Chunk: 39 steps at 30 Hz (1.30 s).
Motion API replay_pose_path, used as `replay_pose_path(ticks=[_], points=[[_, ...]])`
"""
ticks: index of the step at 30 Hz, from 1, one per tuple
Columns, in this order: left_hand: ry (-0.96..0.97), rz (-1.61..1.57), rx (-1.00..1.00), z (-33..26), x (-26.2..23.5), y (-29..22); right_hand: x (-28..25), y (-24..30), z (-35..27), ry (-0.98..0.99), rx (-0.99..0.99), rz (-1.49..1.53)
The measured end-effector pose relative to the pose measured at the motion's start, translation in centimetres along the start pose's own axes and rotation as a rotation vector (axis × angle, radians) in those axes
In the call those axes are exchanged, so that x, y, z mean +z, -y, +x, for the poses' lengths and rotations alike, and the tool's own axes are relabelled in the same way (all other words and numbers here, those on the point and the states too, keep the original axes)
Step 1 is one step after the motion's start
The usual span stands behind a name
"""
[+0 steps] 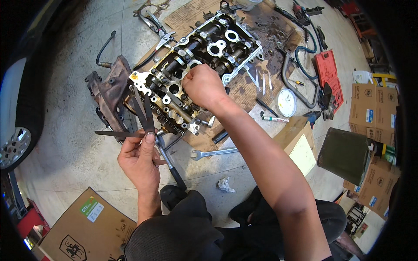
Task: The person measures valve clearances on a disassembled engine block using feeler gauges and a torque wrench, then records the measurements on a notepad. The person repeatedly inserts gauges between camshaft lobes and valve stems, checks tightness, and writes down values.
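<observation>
While the left hand (pixel 140 160) pinches the fanned feeler gauges (pixel 138 117) near the cardboard's (pixel 244 93) left edge, the right hand (pixel 203 87), fingers curled shut on the cylinder head (pixel 196 65), should probably slide one blade flat (no forcing). Its fingertips hide whatever it grips.

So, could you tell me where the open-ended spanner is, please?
In the head view, the spanner lies on the floor just below the cylinder head, under the right forearm.
</observation>
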<state>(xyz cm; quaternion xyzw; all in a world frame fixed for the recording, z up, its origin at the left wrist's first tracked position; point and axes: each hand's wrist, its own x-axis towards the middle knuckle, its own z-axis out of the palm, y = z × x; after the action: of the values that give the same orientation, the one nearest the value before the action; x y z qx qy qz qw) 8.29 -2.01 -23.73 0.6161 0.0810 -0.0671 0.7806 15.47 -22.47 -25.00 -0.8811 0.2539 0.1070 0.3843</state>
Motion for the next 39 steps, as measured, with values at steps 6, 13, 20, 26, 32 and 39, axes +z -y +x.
replay_pose_path(ticks=[6,13,20,26,32,39], points=[[0.005,-0.009,-0.018,0.2,0.1,0.4,0.8,0.1,0.5,-0.033,0.0,0.005],[0.009,0.002,-0.026,0.0,0.0,0.9,0.8,0.0,0.3,-0.095,0.023,-0.02],[0.007,0.039,0.064,0.7,-0.8,-1.5,-6.9,-5.7,-6.4,-0.059,-0.158,-0.042],[0.014,0.169,0.026,0.8,-2.0,-5.2,-8.4,-19.6,-8.5,0.016,-0.02,-0.165],[-0.023,0.434,0.089,1.6,-4.7,-14.3,-4.5,-21.8,-2.7,-0.049,0.098,-0.06],[0.17,0.808,-0.05,-1.1,-0.6,-19.1,-6.8,-22.3,-3.5,0.18,-0.192,-0.284]])
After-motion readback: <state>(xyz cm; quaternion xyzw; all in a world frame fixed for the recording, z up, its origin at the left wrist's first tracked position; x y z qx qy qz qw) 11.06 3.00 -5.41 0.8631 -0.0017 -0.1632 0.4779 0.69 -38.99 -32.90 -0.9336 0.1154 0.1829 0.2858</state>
